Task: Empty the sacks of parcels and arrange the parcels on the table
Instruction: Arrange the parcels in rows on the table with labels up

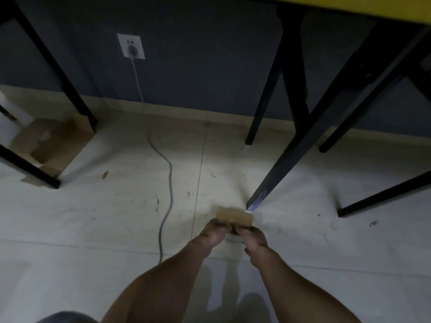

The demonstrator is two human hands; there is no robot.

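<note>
Together, both hands grip a small brown cardboard parcel.

Bare forearms, left hand, right hand; grey garment lower-left.

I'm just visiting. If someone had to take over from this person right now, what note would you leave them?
Left hand: grips the near left end of a small brown parcel.
Right hand: grips its near right end.
The parcel is low over the floor, by the foot of a black table leg. I cannot tell whether it touches the floor.
Done: not visible; only the edge of the yellow table shows, and no sack is in view.
Left: probably lift this parcel onto the table.
</note>
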